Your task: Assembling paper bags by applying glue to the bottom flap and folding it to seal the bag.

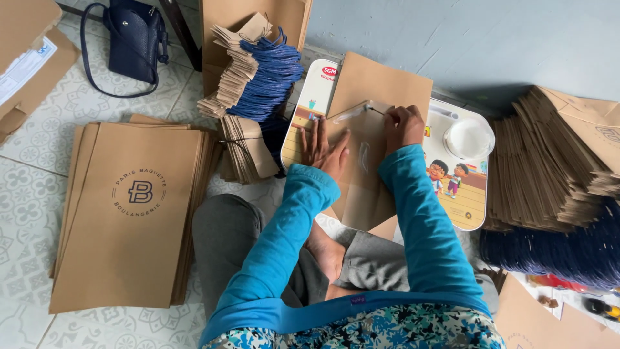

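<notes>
Brown paper bag (361,161) lies flat on a cartoon-printed tray (468,200). Left hand (323,145) presses it, fingers spread flat. Right hand (402,126), grip clenched on a thin glue stick (374,110), touches the bag's top fold.

Floor: pale patterned tiles (39,187).
Left: flat stack of brown bags (129,213), logo up.
Top left: cardboard box (29,52); dark handbag (132,39).
Top middle: heaps of brown strips with blue cord handles (258,77).
Middle: small cartoon-printed tray (465,194), a brown bag (368,155) and a white dish (468,139) on it.
Right: tall stack of bags (549,161) above blue handles (562,249).
</notes>
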